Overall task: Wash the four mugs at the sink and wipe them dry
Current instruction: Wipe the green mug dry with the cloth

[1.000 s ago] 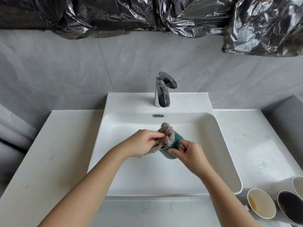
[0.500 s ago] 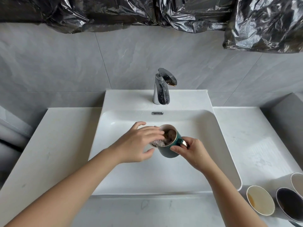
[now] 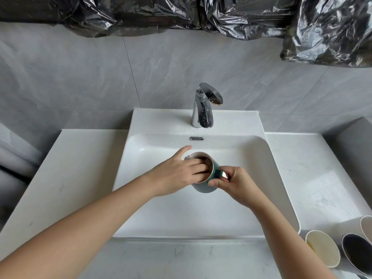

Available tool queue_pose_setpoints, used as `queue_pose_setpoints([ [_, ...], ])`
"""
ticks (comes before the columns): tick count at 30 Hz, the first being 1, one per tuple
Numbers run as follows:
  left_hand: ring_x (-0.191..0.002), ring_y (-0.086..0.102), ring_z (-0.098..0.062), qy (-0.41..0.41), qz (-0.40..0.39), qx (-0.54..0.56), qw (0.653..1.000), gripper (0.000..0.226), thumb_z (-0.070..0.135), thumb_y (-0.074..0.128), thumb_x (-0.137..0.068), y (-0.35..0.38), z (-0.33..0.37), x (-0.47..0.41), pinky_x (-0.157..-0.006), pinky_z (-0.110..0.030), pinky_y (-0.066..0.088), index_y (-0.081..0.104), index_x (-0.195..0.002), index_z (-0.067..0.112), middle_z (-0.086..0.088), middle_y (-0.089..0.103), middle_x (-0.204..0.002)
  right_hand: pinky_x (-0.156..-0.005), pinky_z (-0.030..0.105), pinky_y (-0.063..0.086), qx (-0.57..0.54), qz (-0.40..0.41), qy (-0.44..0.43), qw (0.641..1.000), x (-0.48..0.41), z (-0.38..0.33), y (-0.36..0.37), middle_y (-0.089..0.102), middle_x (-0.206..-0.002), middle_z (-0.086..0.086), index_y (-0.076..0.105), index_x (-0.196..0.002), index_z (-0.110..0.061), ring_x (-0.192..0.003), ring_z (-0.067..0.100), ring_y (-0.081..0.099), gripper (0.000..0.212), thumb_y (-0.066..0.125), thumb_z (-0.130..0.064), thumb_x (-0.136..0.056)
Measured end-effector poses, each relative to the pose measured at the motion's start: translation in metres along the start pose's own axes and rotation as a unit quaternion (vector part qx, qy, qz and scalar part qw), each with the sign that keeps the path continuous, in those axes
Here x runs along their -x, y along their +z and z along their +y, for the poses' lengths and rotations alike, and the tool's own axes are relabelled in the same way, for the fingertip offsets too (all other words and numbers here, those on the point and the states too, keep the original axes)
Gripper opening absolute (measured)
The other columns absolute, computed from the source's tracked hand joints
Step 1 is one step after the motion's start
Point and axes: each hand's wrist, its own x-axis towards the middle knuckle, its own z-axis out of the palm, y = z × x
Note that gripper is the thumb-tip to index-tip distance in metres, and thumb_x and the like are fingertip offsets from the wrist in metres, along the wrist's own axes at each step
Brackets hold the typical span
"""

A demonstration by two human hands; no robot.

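A dark green mug [image 3: 203, 187] with a gold-edged handle is held over the white sink basin [image 3: 201, 216], tilted with its mouth toward the left. My right hand [image 3: 234, 184] grips the handle and the mug's side. The fingers of my left hand [image 3: 175, 174] reach into the mug's mouth and press a grey-brown cloth [image 3: 205, 159] inside, with the thumb stretched out over the rim. Most of the cloth is hidden within the mug.
Three other mugs stand on the counter at the lower right: a cream-lined mug [image 3: 322, 250], a dark-lined mug [image 3: 358, 253] and a white mug [image 3: 367, 226]. The chrome faucet [image 3: 203, 109] stands behind the basin with no water running. Black plastic sheeting [image 3: 221, 13] hangs above.
The cloth went from draped over the mug's rim to pushed inside it. My left hand's fingers have slid deeper into the mug, while my right hand keeps its hold on the handle.
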Motion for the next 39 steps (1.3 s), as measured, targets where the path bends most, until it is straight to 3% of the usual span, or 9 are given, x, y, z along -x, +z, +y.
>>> queue_pose_setpoints([
  [5,-0.12,0.05,-0.014,0.048,0.017,0.005,0.999,0.051,-0.002,0.044,-0.075,-0.001,-0.004,0.001,-0.102,-0.054,0.036,0.049,-0.118,0.023,0.013,0.053,-0.124,-0.051,0.018,0.025,0.014,-0.031,0.0,0.999,0.0,-0.006,-0.001,0.031,-0.046,-0.015,0.057,-0.047,-0.039,-0.05,0.006,0.027,0.052,0.079,-0.007,-0.081],
  [7,-0.115,0.053,-0.017,0.049,0.012,-0.015,0.999,0.044,-0.001,0.049,-0.07,-0.003,-0.004,-0.004,-0.099,-0.058,0.038,0.056,-0.105,0.023,0.01,0.055,-0.113,-0.05,0.016,0.024,0.026,-0.036,-0.008,0.999,-0.001,-0.007,0.0,0.029,-0.047,-0.014,0.052,-0.047,-0.03,-0.05,0.007,0.026,0.049,0.079,-0.007,-0.081],
  [10,-0.102,0.056,-0.019,0.008,0.005,-0.048,0.999,0.039,-0.003,0.03,-0.073,-0.002,0.001,-0.009,-0.09,-0.053,0.044,0.056,-0.091,0.021,0.006,0.055,-0.097,-0.049,0.019,0.021,0.05,-0.017,-0.027,0.998,-0.002,-0.008,0.001,0.027,-0.053,-0.011,0.045,-0.058,-0.01,-0.051,0.008,0.023,0.041,0.08,-0.008,-0.08],
  [16,-0.081,0.052,-0.017,-0.102,-0.044,-0.015,0.994,0.029,-0.002,0.048,-0.057,-0.012,0.013,-0.022,-0.069,-0.034,0.035,0.04,-0.073,0.021,0.005,0.051,-0.08,-0.049,0.023,0.018,0.087,0.031,-0.063,0.994,-0.002,-0.002,0.008,0.027,-0.05,-0.009,0.049,-0.069,0.009,-0.053,0.011,0.022,0.039,0.08,-0.011,-0.08],
  [22,-0.09,0.033,-0.025,-0.256,-0.181,0.315,0.896,0.031,0.0,0.043,-0.079,-0.004,0.023,-0.021,-0.08,-0.033,0.025,0.029,-0.094,0.023,0.005,0.044,-0.087,-0.046,0.019,0.019,0.112,0.035,-0.086,0.989,0.004,0.002,0.014,0.028,-0.046,-0.01,0.036,-0.056,-0.007,-0.052,0.011,0.023,0.048,0.08,-0.002,-0.076],
  [26,-0.101,0.036,-0.022,-0.172,-0.14,0.232,0.947,0.028,0.005,0.051,-0.077,-0.012,0.024,-0.014,-0.089,-0.039,0.023,0.038,-0.099,0.019,0.001,0.037,-0.1,-0.046,0.019,0.02,0.097,0.033,-0.079,0.992,0.004,0.006,0.01,0.027,-0.046,-0.009,0.046,-0.062,0.008,-0.051,0.01,0.022,0.038,0.079,-0.002,-0.078],
  [29,-0.116,0.033,-0.023,-0.098,-0.098,0.133,0.981,0.022,0.006,0.052,-0.075,-0.012,0.018,-0.011,-0.105,-0.051,0.018,0.047,-0.093,0.019,-0.005,0.039,-0.115,-0.045,0.018,0.02,0.095,0.024,-0.088,0.991,0.006,0.004,0.008,0.027,-0.045,-0.01,0.043,-0.059,0.004,-0.05,0.01,0.023,0.041,0.079,-0.002,-0.079],
  [33,-0.128,0.033,-0.021,-0.072,-0.109,0.135,0.982,0.043,0.007,0.052,-0.077,-0.005,0.016,-0.006,-0.113,-0.066,0.002,0.049,-0.12,0.016,-0.002,0.041,-0.129,-0.046,0.019,0.02,0.113,0.015,-0.102,0.988,0.006,0.001,0.01,0.026,-0.046,-0.008,0.032,-0.054,-0.018,-0.051,0.011,0.022,0.055,0.08,-0.004,-0.078],
  [39,-0.117,0.046,-0.026,-0.176,-0.144,0.199,0.953,0.043,0.007,0.05,-0.083,0.0,0.03,-0.012,-0.115,-0.062,0.003,0.043,-0.125,0.009,-0.005,0.052,-0.122,-0.048,0.022,0.02,0.144,0.004,-0.101,0.984,0.001,0.002,0.01,0.032,-0.048,-0.01,0.028,-0.053,-0.026,-0.053,0.012,0.024,0.06,0.077,-0.002,-0.076],
])
